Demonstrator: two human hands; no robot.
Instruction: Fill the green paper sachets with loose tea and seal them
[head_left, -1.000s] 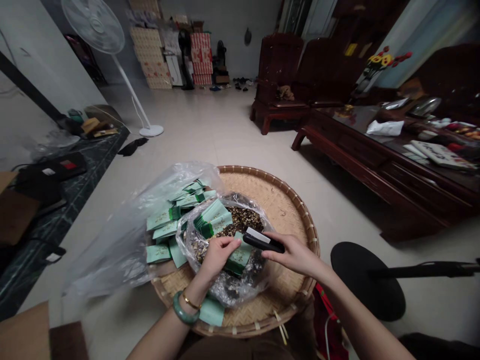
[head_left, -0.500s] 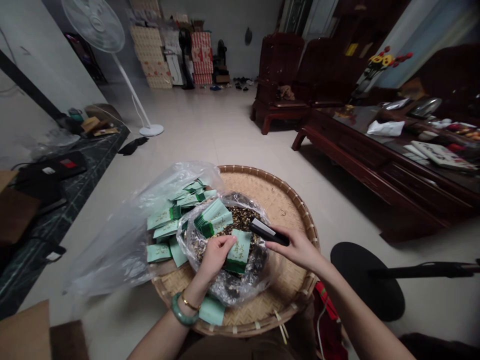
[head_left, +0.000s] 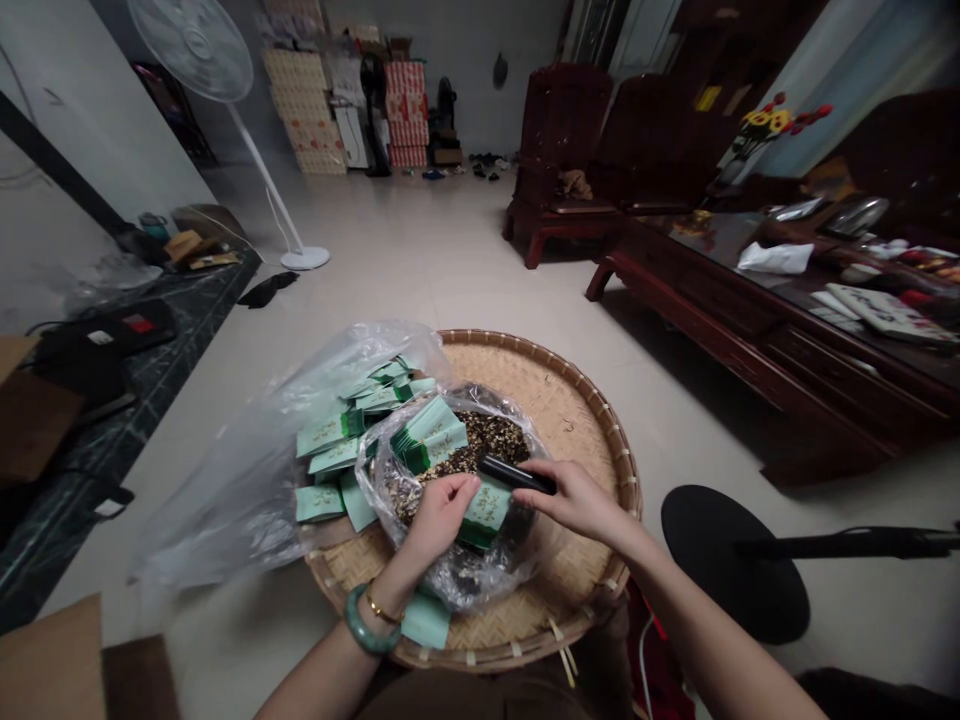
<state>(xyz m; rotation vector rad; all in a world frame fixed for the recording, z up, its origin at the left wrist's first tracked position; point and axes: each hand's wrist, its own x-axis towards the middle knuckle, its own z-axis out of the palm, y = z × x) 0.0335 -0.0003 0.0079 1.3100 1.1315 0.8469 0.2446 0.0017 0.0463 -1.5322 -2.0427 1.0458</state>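
Observation:
My left hand (head_left: pixel 448 511) pinches the upper left corner of a pale green paper packet (head_left: pixel 487 508) with gold print and a darker green base. My right hand (head_left: pixel 574 500) grips a long black stapler-like tool (head_left: pixel 517 474), whose front lies across the packet's top edge. Beneath both hands is an open clear plastic bag (head_left: pixel 459 585) of dark and yellowish loose dried material (head_left: pixel 480 440). A fanned stack of similar packets (head_left: pixel 431 434) rests on that material. Whether the tool's jaws are pressed together cannot be made out.
The bag stands on a round woven bamboo tray (head_left: pixel 585 400). At its left, a large clear plastic bag (head_left: pixel 247 480) holds several green packets (head_left: pixel 330 434). A loose packet (head_left: pixel 426 620) lies near the tray's front rim. A black round stand base (head_left: pixel 731 560) is on the floor at right.
My right hand has moved left and the tool has turned, its front coming down onto the packet's top edge. My left hand has shifted slightly right, still pinching the packet.

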